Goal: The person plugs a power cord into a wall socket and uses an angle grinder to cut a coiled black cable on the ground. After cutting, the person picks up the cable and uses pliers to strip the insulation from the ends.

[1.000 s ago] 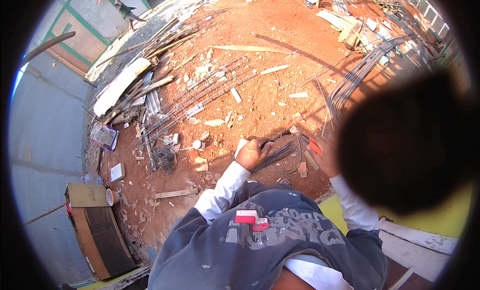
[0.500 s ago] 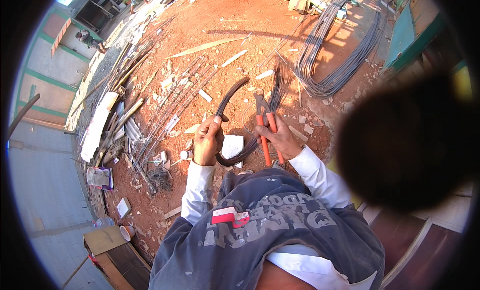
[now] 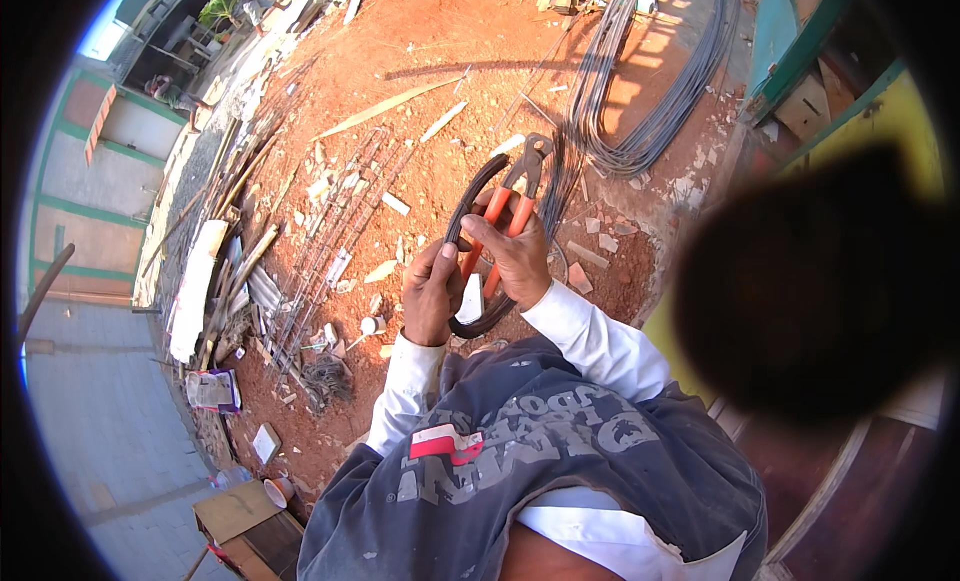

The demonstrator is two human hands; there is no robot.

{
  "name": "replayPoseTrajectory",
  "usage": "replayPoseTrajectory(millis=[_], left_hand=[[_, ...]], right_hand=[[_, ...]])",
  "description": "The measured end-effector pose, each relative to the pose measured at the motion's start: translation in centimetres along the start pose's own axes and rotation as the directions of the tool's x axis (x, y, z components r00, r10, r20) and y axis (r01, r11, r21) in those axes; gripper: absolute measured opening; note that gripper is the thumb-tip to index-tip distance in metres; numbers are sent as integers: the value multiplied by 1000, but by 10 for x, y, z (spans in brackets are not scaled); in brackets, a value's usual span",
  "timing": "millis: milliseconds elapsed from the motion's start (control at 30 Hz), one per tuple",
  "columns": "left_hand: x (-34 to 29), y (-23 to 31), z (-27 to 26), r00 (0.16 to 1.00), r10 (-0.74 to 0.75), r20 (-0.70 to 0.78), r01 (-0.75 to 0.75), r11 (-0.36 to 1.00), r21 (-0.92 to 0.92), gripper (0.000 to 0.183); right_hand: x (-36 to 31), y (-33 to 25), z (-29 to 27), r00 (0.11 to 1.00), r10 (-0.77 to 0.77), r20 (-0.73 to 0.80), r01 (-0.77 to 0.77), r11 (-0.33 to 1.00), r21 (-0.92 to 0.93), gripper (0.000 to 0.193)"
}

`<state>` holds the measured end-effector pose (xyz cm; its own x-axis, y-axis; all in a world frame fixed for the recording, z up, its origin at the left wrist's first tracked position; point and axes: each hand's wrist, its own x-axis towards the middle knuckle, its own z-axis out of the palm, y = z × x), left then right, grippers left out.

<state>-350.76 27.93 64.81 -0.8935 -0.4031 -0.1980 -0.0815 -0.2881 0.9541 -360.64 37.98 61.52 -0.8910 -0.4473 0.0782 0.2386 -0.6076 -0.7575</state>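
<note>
My left hand is closed around a thick bent bundle of dark binding wire, thumb pressed on top. One end of the bundle rises above that hand; the rest curves below and up behind my right hand, where the strands fan out. In my right hand is a pair of pincers with orange handles and a dark metal head pointing up and away. My right hand sits close beside the left, its fingers reaching to the wire bundle; whether they also grip the wire I cannot tell.
Long bent steel rods lie at the far right. A rebar cage and a heap of planks and poles lie on the left. Broken tile and wood bits litter the red soil. A dark blurred shape covers the right side.
My right hand has moved left and up with the pincers, coming up against the wire bundle near my left hand. My left hand still holds the bundle. The whole view has shifted slightly.
</note>
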Motion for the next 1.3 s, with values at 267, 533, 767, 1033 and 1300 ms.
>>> replayPoseTrajectory(millis=[267, 533, 767, 1033, 1300], left_hand=[[-1, -2, 15, 999, 27, -36, -25, 999, 41, 27], [2, -9, 21, 998, 37, -47, -36, 999, 27, 29], [10, -1, 18, 1000, -3, -4, 3, 998, -57, 28], [38, 4, 13, 992, -120, 47, 129, 942, -310, 28], [81, 21, 24, 995, -96, -20, 77, 891, -447, 22]], right_hand=[[-3, 1, -4, 984, -140, -110, 119, 977, -176, 15], [-3, -9, -5, 998, -56, -18, 56, 998, 0, 22], [-5, -30, -38, 978, 208, 26, -191, 933, -306, 34], [-14, -27, -98, 914, 378, 147, -249, 810, -531, 40], [-43, 33, -73, 900, 334, 280, -171, 861, -479, 60]])
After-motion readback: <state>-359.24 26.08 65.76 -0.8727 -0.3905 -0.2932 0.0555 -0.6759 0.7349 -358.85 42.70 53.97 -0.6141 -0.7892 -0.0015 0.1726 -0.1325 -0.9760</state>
